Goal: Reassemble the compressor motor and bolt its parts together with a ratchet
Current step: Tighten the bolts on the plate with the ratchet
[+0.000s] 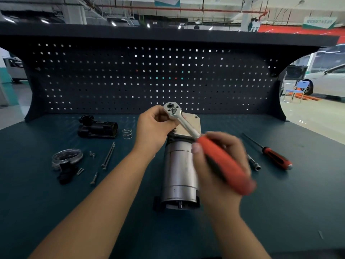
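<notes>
A silver cylindrical compressor motor (178, 172) lies lengthwise in the middle of the bench, its flat metal end plate (192, 122) at the far end. A ratchet (183, 122) with a chrome head and red handle is held over the motor. My left hand (154, 128) pinches the ratchet head above the plate's far left corner. My right hand (222, 163) wraps the red handle, which is blurred. Whatever sits under the ratchet head is hidden by my fingers.
On the left lie a black housing part (98, 128), a spring (127, 134), two long bolts (108, 156), several short screws (92, 153) and a round cap with a black fitting (66, 161). On the right lie a socket extension (254, 162) and a red-handled screwdriver (270, 152). A pegboard (149, 77) backs the bench.
</notes>
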Tool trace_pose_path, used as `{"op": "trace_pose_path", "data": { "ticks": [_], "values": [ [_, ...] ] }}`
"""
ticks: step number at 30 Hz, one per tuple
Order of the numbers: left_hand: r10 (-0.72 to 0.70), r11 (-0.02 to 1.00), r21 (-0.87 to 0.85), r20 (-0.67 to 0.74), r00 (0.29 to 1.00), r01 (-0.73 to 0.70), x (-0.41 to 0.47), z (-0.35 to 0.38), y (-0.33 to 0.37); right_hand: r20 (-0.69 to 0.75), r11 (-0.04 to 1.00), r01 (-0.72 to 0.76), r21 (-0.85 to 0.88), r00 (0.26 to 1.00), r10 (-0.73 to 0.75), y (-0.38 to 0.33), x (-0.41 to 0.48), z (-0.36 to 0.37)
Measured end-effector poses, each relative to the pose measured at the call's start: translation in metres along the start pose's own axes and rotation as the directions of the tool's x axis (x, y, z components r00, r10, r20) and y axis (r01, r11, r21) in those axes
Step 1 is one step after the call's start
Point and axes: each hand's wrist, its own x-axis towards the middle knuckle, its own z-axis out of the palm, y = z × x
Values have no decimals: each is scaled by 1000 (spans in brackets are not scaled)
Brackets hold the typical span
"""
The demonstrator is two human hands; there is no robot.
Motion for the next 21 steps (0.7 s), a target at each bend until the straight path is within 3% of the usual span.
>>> {"op": "trace_pose_path", "data": {
  "ticks": [2, 4, 7, 9, 11, 13, 15, 16, 18, 21],
  "values": [
    [29, 998, 48, 39, 999, -31, 2, -3, 1, -103, 928, -272, 254, 947, 306, 4, 13, -8],
    [45, 997, 63, 117, 992, -53, 3, -6, 4, -86, 794, -410, 450, 865, 495, 14, 33, -18],
    [17, 998, 61, 237, 971, -32, 8, -8, 9, 101, 522, -563, 641, 736, 670, 31, 61, -28],
    [-14, 996, 88, 295, 956, -13, 11, -9, 11, 181, 417, -592, 690, 699, 692, 34, 64, -34],
    [-27, 994, 107, 311, 950, -7, 11, -10, 11, 182, 452, -540, 710, 761, 623, 31, 49, -33],
    [-11, 994, 105, 286, 958, -20, 8, -8, 11, 22, 664, -398, 633, 866, 499, 20, 19, -23],
    [34, 996, 68, 216, 976, -50, 2, -3, 10, -164, 883, -210, 419, 939, 301, 7, -8, -6],
    [53, 996, 55, 163, 985, -63, -1, 0, 9, -189, 937, -134, 323, 961, 203, 2, -18, 4],
    [80, 994, 66, 69, 994, -84, -5, 4, 7, -201, 976, -30, 215, 977, 75, -4, -31, 17],
    [89, 993, 74, 28, 996, -91, -6, 3, 5, -225, 978, -45, 203, 970, 91, -4, -24, 15]
  ]
}}
